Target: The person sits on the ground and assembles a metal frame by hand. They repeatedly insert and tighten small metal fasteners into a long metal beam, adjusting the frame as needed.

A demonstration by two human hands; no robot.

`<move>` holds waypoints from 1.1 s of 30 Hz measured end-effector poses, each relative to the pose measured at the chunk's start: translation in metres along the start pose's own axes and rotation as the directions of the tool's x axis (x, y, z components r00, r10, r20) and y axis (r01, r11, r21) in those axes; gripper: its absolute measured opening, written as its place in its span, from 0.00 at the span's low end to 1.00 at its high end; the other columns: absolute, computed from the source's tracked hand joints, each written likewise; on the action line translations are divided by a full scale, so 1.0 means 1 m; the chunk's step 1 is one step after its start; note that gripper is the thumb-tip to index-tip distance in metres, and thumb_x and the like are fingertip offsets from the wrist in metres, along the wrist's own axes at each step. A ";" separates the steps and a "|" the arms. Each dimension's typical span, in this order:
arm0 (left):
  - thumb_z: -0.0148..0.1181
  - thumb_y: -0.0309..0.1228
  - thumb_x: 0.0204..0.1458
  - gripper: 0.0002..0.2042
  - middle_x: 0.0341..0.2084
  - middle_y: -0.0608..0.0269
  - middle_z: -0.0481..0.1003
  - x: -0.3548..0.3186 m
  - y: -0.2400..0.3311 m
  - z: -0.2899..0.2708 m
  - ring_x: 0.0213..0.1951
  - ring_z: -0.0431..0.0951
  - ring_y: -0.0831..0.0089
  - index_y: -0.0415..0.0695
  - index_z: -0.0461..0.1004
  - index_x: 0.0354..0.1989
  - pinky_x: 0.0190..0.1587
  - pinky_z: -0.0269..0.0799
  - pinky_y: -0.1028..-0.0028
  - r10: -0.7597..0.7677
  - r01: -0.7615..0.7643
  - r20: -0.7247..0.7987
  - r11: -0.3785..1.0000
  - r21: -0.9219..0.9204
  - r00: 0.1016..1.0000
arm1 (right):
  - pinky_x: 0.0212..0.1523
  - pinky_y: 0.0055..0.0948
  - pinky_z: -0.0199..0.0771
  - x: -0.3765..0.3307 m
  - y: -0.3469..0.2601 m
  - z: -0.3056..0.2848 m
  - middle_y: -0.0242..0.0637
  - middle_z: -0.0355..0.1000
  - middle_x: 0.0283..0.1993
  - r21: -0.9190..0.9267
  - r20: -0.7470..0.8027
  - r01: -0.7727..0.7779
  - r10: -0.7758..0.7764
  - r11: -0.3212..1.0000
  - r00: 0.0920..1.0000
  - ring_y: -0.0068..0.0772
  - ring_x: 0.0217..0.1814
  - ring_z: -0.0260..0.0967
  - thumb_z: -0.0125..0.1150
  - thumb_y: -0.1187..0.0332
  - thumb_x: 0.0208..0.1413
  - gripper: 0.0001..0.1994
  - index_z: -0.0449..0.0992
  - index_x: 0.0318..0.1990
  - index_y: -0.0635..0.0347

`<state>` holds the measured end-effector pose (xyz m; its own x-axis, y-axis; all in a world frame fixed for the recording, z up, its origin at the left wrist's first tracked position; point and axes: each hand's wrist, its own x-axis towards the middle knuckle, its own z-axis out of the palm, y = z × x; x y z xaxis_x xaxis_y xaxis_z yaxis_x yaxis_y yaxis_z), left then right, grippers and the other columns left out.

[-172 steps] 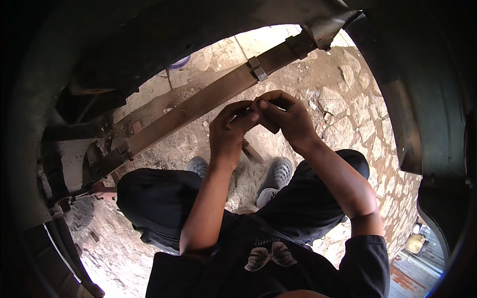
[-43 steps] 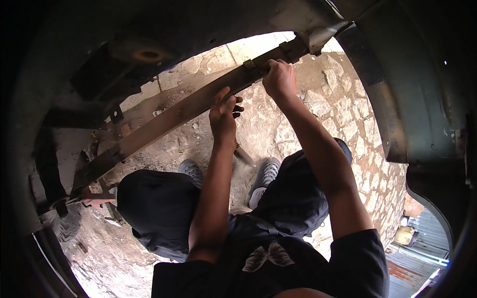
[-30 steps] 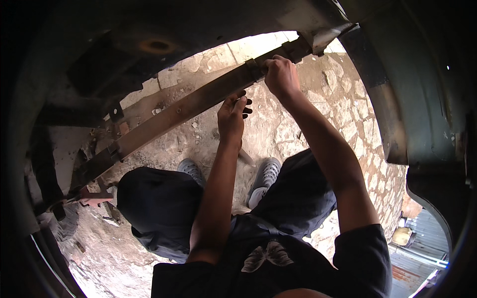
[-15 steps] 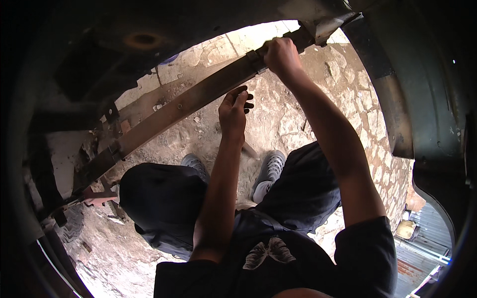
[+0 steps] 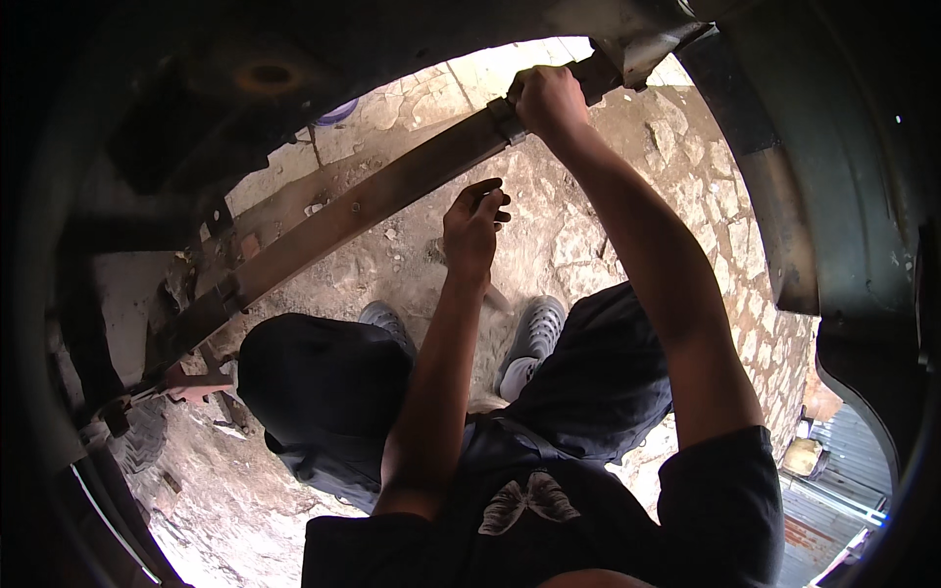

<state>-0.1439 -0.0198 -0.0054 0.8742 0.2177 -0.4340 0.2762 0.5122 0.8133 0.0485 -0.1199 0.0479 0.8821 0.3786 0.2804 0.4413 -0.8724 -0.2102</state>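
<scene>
A rusty leaf spring [image 5: 392, 191] runs on a slant under the dark underside of a vehicle, from a mount low on the left up to a metal bracket [image 5: 632, 54] at the upper right. The right hand [image 5: 547, 98] is clenched around the spring near its upper end, just beside a band clamp [image 5: 502, 118] that wraps the leaves; the fingers curl over the top edge and the arm reaches up to it from below. The left hand [image 5: 473, 227] hangs just below the middle of the spring, apart from it, with the fingers bent inward and the thumb close to them. Whether it pinches something small cannot be told, as the fingertips are in shadow.

The person squats on rough stone ground [image 5: 588, 235], knees apart in dark shorts, and two grey shoes [image 5: 534, 328] show between the forearms, well below the spring. A black shirt with a pale butterfly print fills the lower edge. The curved wheel arch [image 5: 833, 196] closes the view on the right.
</scene>
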 end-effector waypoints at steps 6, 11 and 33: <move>0.60 0.31 0.64 0.11 0.38 0.63 0.82 0.001 0.001 0.003 0.36 0.80 0.76 0.42 0.81 0.51 0.43 0.73 0.74 0.101 -0.100 0.004 0.985 0.144 0.995 | 0.45 0.44 0.81 -0.035 0.002 0.001 0.49 0.81 0.35 0.050 0.000 0.024 -0.024 0.998 1.000 0.52 0.40 0.81 0.68 0.70 0.53 0.04 0.85 0.34 0.58; 0.58 0.32 0.65 0.10 0.39 0.61 0.83 0.003 -0.001 0.003 0.36 0.80 0.75 0.40 0.79 0.48 0.44 0.73 0.73 0.048 -0.048 -0.011 0.999 -0.019 0.999 | 0.48 0.43 0.81 -0.029 0.002 -0.003 0.48 0.82 0.37 0.127 -0.003 -0.014 0.015 0.992 1.000 0.51 0.43 0.81 0.68 0.72 0.50 0.04 0.85 0.33 0.59; 0.57 0.31 0.65 0.10 0.38 0.62 0.83 0.002 -0.005 0.000 0.34 0.80 0.75 0.41 0.79 0.49 0.42 0.73 0.74 -0.001 0.001 -0.038 1.000 -0.009 0.999 | 0.46 0.43 0.81 -0.026 0.004 0.006 0.50 0.81 0.38 0.103 -0.072 0.069 -0.062 0.992 0.995 0.52 0.42 0.80 0.64 0.72 0.51 0.08 0.88 0.37 0.55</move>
<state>-0.1434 -0.0223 -0.0102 0.8580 0.2486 -0.4496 0.2735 0.5198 0.8093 0.0279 -0.1313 0.0339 0.8387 0.4087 0.3599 0.5160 -0.8076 -0.2854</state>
